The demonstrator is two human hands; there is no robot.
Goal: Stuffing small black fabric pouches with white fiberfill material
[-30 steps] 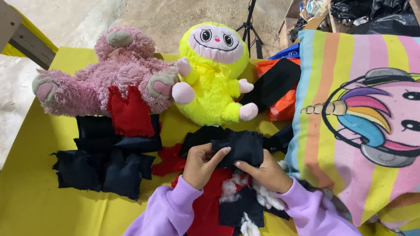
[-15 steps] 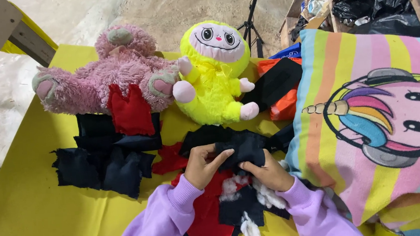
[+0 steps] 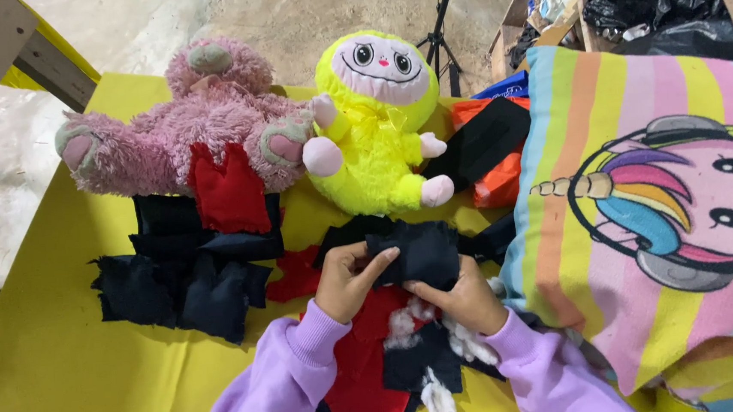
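While both hands are bunched around the dark fabric pouch [image 3: 417,254], this looks like the stuffing stage to me: white stuffing [image 3: 402,326] sits loose just below the pouch, on top of a red fabric piece [image 3: 357,379].

The left hand [image 3: 346,280] is curled partly shut, fingers pinching the pouch's left edge, index finger laid across its top. The right hand [image 3: 463,294] comes up from under the pouch, thumb and fingers closed on its lower edge. So both have hold of the same pouch, which is lifted a bit off the yellow cloth [image 3: 61,382].

Taking the pouch as the landmark:
- yellow plush toy [image 3: 378,128] just above it
- pink plush toy [image 3: 198,127] up and to the left
- pile of dark fabric pouches [image 3: 182,279] to the left, apart from it
- striped unicorn pillow [image 3: 668,211] right beside it on the right

I'd guess the next move needs one hand to keep the opening spread while the other lets go and pinches up some stuffing. Can't actually see the opening from here though.
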